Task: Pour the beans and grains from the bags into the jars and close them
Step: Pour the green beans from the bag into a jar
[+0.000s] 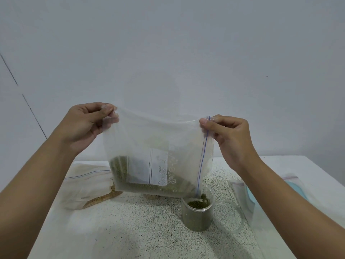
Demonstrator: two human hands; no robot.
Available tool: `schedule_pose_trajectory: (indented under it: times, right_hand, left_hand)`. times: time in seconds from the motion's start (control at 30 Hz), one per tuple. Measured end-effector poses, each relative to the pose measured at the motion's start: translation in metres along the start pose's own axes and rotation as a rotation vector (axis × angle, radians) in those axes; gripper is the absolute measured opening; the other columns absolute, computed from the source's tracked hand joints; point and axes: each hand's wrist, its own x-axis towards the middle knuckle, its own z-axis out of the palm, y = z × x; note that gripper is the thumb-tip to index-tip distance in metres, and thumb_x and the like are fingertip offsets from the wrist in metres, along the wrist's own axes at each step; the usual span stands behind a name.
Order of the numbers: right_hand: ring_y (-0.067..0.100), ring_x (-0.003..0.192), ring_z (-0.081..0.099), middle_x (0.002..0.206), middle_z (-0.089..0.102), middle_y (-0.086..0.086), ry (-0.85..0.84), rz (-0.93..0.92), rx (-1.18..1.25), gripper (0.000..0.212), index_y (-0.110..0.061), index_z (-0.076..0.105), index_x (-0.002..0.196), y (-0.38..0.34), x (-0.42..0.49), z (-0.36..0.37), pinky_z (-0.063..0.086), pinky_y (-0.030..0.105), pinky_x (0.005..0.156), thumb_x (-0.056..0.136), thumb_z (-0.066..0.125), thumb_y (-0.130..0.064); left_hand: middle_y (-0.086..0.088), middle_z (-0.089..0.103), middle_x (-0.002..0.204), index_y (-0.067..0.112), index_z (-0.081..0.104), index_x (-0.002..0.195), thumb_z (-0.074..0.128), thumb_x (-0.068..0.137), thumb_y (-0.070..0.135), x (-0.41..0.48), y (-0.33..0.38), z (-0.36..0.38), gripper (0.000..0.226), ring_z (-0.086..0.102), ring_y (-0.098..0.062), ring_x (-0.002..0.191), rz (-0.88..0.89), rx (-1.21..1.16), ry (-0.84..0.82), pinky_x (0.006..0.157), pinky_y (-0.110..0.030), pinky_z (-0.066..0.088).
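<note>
Pinching a clear bag's (158,139) upper corners with the fingers (107,108) of left hand (82,124) and right hand (230,136), above the surface (140,230); pouring green beans (119,166) from its low corner into the open jar (197,215) beneath. Best to keep that corner over the mouth, lifting slowly.

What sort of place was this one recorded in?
Likely a plain room set up for the task, not a fitted kitchen: a speckled table against a bare wall, a bag of green beans held over a jar, a clear lid beside it.
</note>
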Motion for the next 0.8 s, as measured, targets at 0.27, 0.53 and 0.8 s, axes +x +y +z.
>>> schedule_pose_trajectory:
  times: [0.27,0.53,0.8]
  right_hand:
    - [0.028,0.072,0.057,0.071,0.064,0.013,0.01,0.008,0.001,0.01,-0.005,0.076,0.065,0.0009,0.0011,-0.0021,0.044,0.037,0.072,0.069,0.084,-0.009]
    - [0.029,0.073,0.056,0.071,0.065,0.013,0.017,0.013,0.007,0.013,-0.005,0.076,0.064,0.0017,0.0009,-0.0024,0.039,0.043,0.077,0.067,0.085,-0.013]
    - [0.03,0.075,0.054,0.069,0.065,0.011,0.013,0.004,0.005,0.021,-0.008,0.076,0.062,0.0024,0.0007,-0.0019,0.035,0.046,0.078,0.061,0.088,-0.024]
  left_hand:
    - [0.002,0.071,0.075,0.02,0.082,0.074,0.067,0.083,0.021,0.0018,0.0016,0.0009,0.017,0.075,-0.014,0.08,0.014,0.004,-0.021,0.063,-0.015,0.052]
    - [0.002,0.071,0.074,0.015,0.08,0.078,0.066,0.088,0.018,0.0014,0.0024,0.0024,0.018,0.075,-0.013,0.078,-0.004,-0.002,-0.02,0.064,-0.014,0.053]
    - [0.003,0.072,0.073,0.018,0.082,0.075,0.067,0.082,0.02,0.0019,0.0049,0.0049,0.017,0.075,-0.013,0.077,0.0,0.004,-0.017,0.063,-0.014,0.053]
